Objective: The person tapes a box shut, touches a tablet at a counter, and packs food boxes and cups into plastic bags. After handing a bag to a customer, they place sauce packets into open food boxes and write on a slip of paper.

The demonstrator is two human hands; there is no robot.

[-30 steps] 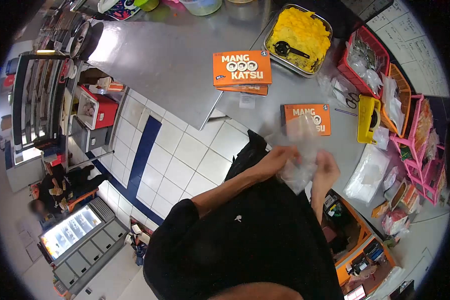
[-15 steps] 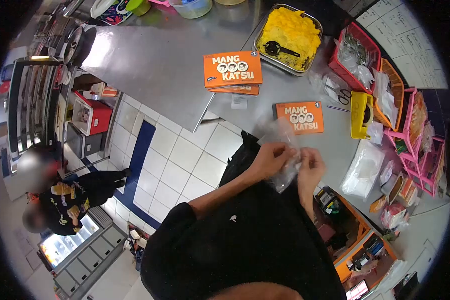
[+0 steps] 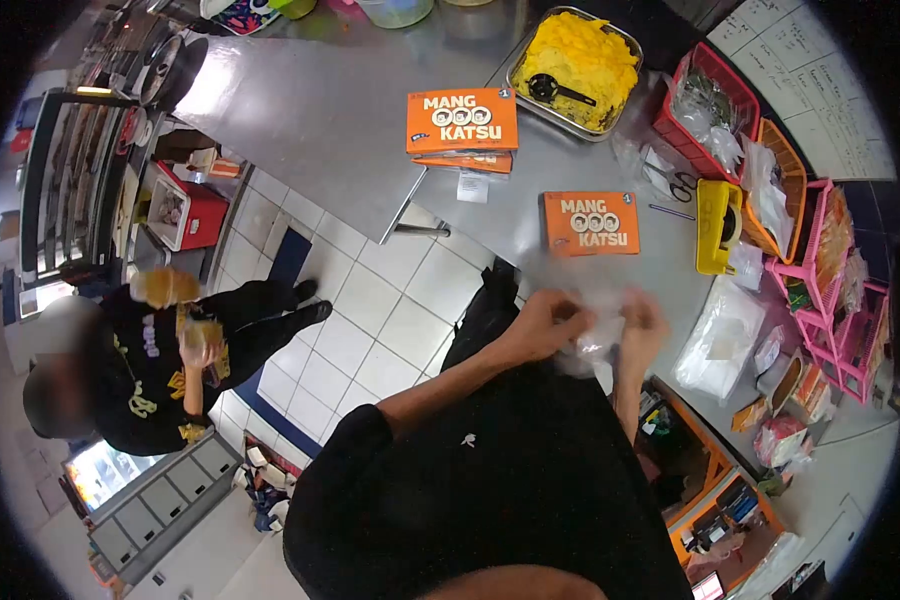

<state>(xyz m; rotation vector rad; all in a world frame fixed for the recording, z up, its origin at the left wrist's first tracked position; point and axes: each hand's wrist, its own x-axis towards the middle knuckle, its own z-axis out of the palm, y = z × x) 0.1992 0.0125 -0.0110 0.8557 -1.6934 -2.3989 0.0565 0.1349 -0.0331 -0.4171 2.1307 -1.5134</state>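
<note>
A clear plastic bag (image 3: 598, 340), smeared by motion, hangs between my two hands in front of my body. Fingers and thumb of my left hand (image 3: 547, 326) are pinched on its left side. My right hand (image 3: 645, 326) is blurred, its bent fingers closed at the bag's right side. Just beyond the hands an orange box (image 3: 591, 224) printed "MANG KATSU" lies flat on the steel table (image 3: 320, 90). A stack of similar orange boxes (image 3: 462, 122) sits farther left.
Yellow food fills a metal tray (image 3: 515, 82) with a black scoop (image 3: 544, 88) on it. To the right are scissors (image 3: 683, 187), a yellow tape dispenser (image 3: 714, 225), a red basket (image 3: 740, 110) and plastic sheets (image 3: 720, 335). A person (image 3: 160, 370) holding food stands left.
My hands have moved slightly apart with the bag between them, my right hand shifting right. At left, the other person has come closer. The view has shifted slightly.
</note>
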